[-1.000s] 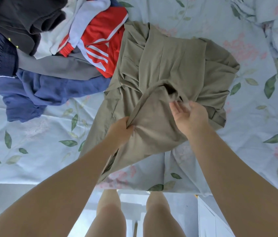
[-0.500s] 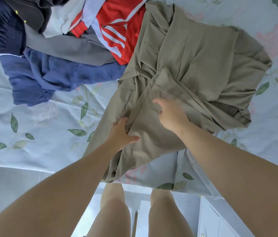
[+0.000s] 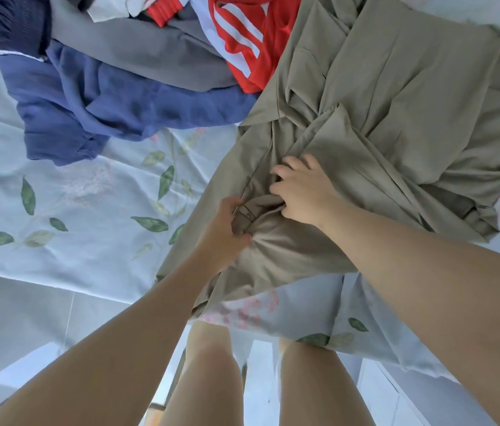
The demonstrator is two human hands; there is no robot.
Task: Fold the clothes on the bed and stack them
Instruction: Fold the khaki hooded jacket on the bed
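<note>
Khaki garment (image 3: 396, 124) is crumpled on the bed sheet (image 3: 73, 195), with its near end draped over the bed's edge. Long axis looks diagonal, from near-left to far-right, away from the person.

Both hands are at its near-left part. Left hand (image 3: 227, 232) grips a bunched fold. Right hand (image 3: 301, 192) is just beside it, fingers curled into the cloth. The bulk of the fabric lies beyond and to the right of the hands, so the right hand is nearer for spreading it.

Blue garment (image 3: 104, 109) and red striped garment (image 3: 242, 35) sit left of the khaki, unfolded.

Can't tell the garment type. Its far edge is cut off by the frame and its layers are tangled.
</note>
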